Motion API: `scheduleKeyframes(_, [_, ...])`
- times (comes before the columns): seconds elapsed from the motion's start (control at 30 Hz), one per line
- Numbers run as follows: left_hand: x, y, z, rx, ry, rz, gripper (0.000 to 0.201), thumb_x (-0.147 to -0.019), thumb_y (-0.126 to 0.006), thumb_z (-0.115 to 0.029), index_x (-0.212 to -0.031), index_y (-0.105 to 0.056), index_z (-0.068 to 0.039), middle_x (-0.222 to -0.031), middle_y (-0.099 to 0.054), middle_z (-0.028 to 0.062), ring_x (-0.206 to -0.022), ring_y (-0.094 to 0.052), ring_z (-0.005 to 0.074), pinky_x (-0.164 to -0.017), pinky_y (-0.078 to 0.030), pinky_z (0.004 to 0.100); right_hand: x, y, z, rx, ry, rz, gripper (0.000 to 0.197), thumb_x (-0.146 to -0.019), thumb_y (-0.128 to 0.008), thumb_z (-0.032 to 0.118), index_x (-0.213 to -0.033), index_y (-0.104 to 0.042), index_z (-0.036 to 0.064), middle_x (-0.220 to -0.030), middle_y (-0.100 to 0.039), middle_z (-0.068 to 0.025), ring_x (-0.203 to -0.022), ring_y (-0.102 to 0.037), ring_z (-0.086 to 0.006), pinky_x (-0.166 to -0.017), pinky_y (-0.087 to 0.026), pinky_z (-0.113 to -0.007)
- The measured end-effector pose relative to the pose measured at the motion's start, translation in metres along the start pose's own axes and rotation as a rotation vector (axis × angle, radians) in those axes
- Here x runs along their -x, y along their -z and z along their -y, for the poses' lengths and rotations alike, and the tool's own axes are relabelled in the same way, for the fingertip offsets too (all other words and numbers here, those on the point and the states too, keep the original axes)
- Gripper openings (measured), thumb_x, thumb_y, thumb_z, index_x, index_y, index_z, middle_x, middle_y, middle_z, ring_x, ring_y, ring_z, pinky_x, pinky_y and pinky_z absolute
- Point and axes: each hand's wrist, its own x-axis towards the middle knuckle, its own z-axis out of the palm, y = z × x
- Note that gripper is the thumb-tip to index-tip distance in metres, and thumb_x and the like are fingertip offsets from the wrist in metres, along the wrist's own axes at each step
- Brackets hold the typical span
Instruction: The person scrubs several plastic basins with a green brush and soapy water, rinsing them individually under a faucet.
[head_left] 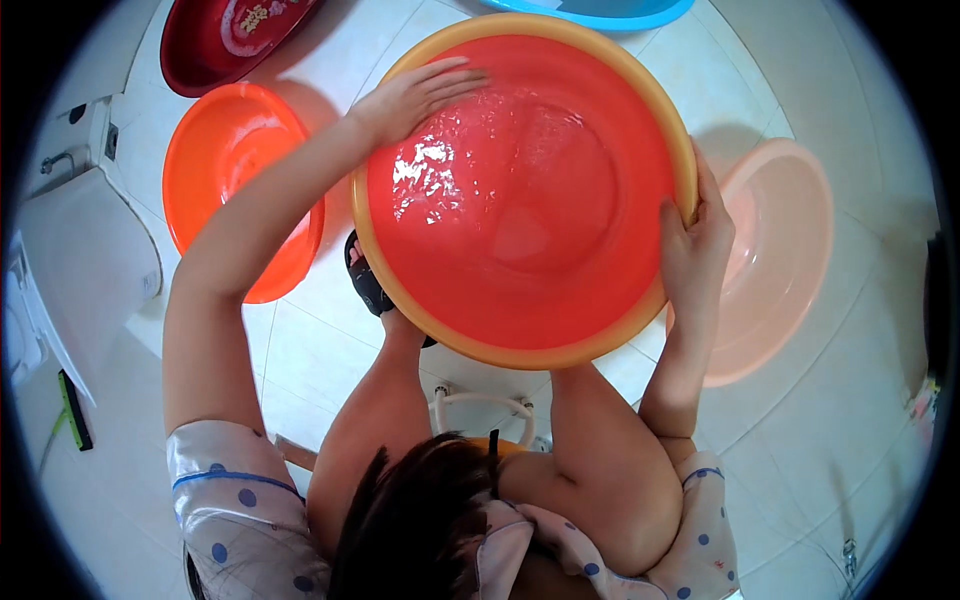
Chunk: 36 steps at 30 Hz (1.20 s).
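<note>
A large red basin (530, 357) with a yellow-orange rim is held up in front of me, above my knees and tilted so its inside faces me. My left hand (415, 98) reaches over the rim at the upper left, its fingers stretched out flat against the inner wall. At the right side, my right hand (700, 240) grips the rim, thumb inside and fingers around the outer edge. Bright glints show on the wet inner surface; how much water lies in it, I cannot tell.
An orange basin (180, 165) and a dark red basin (190, 60) stand at the far left. Right of the held basin is a pale pink basin (800, 250); a blue basin (620, 18) is beyond. White tiles cover the floor. A green-and-black squeegee (75, 410) lies left, below a white toilet (90, 240).
</note>
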Motion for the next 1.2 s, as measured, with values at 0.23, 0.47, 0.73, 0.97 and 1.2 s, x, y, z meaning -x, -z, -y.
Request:
scheduleKeyframes(0.23, [0.064,0.03,-0.103,0.662,0.019,0.405,0.053,-0.089,-0.033,-0.037,-0.133,-0.034,-0.008,-0.145,-0.015,0.0068,-0.135,-0.005,0.0246,-0.109,0.002,0.0445,-0.001,-0.005,0.007,0.008,-0.022,0.006,0.053,-0.073,-0.043,-0.004,-0.125,-0.045,0.0027,-0.067,-0.054,-0.0112,-0.05,-0.043,-0.0116,-0.049,-0.039,-0.023])
scheduleKeyframes(0.47, [0.056,0.028,-0.101,0.917,0.102,0.336,0.049,-0.088,-0.034,-0.037,-0.131,-0.037,-0.013,-0.144,-0.02,0.0058,-0.134,-0.012,0.0239,-0.11,-0.005,0.0447,0.001,-0.005,0.011,0.0,-0.015,0.004,0.052,-0.075,-0.042,-0.008,-0.126,-0.043,0.0006,-0.083,-0.059,-0.0103,-0.066,-0.051,-0.0116,-0.06,-0.041,-0.021])
scheduleKeyframes(0.73, [0.016,-0.01,-0.028,0.061,0.121,0.075,0.051,-0.087,-0.037,-0.039,-0.132,-0.037,-0.015,-0.144,-0.019,0.0031,-0.135,-0.008,0.0206,-0.11,0.0,0.042,0.006,-0.011,-0.004,-0.199,-0.096,0.037,0.05,-0.076,-0.042,-0.01,-0.126,-0.042,-0.0026,-0.115,-0.054,-0.0149,-0.105,-0.053,-0.019,-0.087,-0.041,-0.026])
scheduleKeyframes(0.97, [0.025,0.023,-0.107,0.461,0.291,0.343,0.063,-0.089,-0.031,-0.044,-0.137,-0.021,-0.005,-0.146,-0.012,0.0083,-0.135,-0.004,0.0242,-0.108,0.001,0.0465,0.015,-0.016,-0.037,-0.21,-0.127,-0.049,0.049,-0.077,-0.043,-0.01,-0.125,-0.042,-0.0022,-0.118,-0.053,-0.0145,-0.106,-0.052,-0.019,-0.088,-0.041,-0.027])
scheduleKeyframes(1.2, [0.018,0.066,-0.193,1.105,0.678,0.321,0.074,-0.086,-0.038,-0.047,-0.137,-0.013,0.0,-0.141,-0.003,0.0284,-0.132,-0.002,0.0405,-0.106,-0.003,0.0498,0.021,-0.021,-0.037,-0.194,-0.06,-0.08,0.05,-0.077,-0.044,-0.01,-0.126,-0.042,-0.002,-0.118,-0.053,-0.0122,-0.104,-0.053,-0.0171,-0.087,-0.042,-0.026])
